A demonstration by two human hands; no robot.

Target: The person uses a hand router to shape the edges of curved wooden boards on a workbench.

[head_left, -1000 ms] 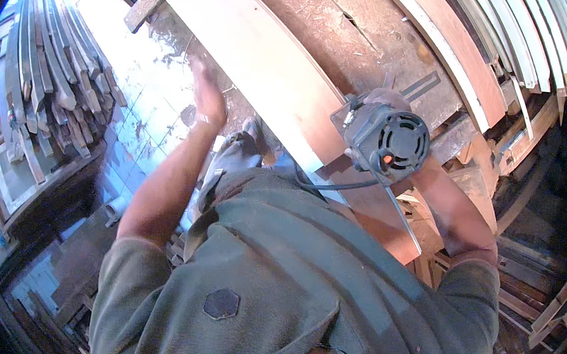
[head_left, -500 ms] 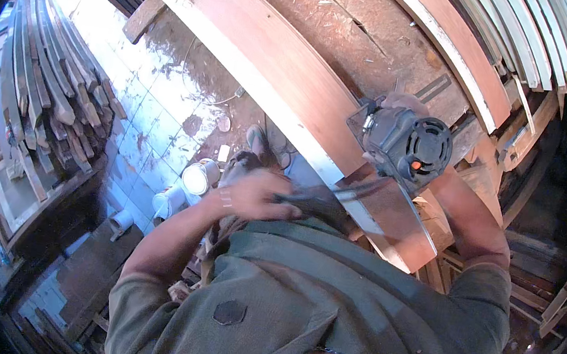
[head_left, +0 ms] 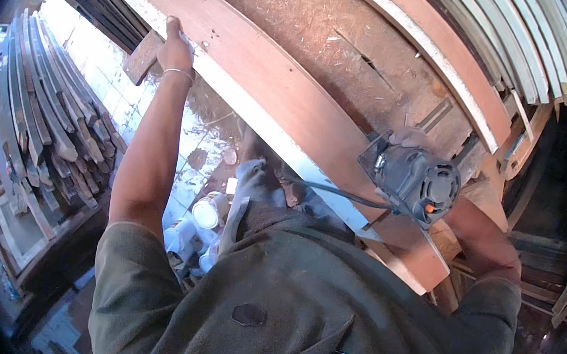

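A long, curved wooden plank (head_left: 261, 68) with a reddish face and a pale edge runs diagonally from far left to near right. My left hand (head_left: 175, 52) grips its pale edge toward the far end, thumb on the upper face and fingers along the side. Over the near end sits a black router (head_left: 411, 175) with a vented motor top and an orange switch. My right hand (head_left: 411, 137) is wrapped around the router; its fingers show on the far side, the rest is hidden. A dark power cord (head_left: 335, 191) trails from the router across the plank toward my body.
Beneath the plank is a brown workbench (head_left: 304, 10) strewn with shavings. Another curved plank (head_left: 446, 62) lies beyond, beside stacked pale strips (head_left: 519, 43). At left stand many curved wood pieces (head_left: 50, 120). White buckets (head_left: 208, 210) sit on the floor near my legs.
My left hand has moved from near my waist, beside the cord, out to the plank's far part and taken hold there. The router stays over the near end, still in my right hand.
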